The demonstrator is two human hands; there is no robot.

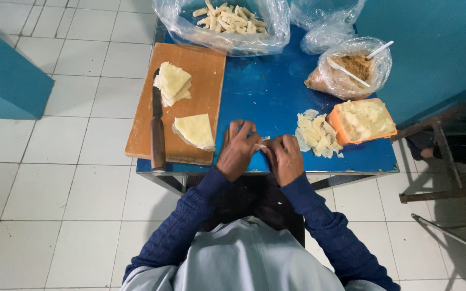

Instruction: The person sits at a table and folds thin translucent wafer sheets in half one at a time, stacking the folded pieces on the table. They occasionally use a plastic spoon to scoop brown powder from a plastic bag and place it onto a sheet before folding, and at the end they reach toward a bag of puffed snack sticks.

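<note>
You sit at a blue table (268,91), the landmark for all that follows. On its left half lies a wooden cutting board (200,75) carrying two stacks of pale triangular wrapper sheets (172,82) (195,130) and a knife (157,132) along the board's left edge. At the table's far edge a clear bag holds finished rolled sticks (227,17) (a fair pile, so part of the work looks done); uncut stacks suggest much remains. At the right sit a bag of brown filling (354,67) and an orange tub (360,121), with loose sheets (314,134) beside it. At the near edge your left hand (238,151) and right hand (284,156) meet, fingers pinched on a small pale piece (260,145), mostly hidden, so its shape is hard to make out.
</note>
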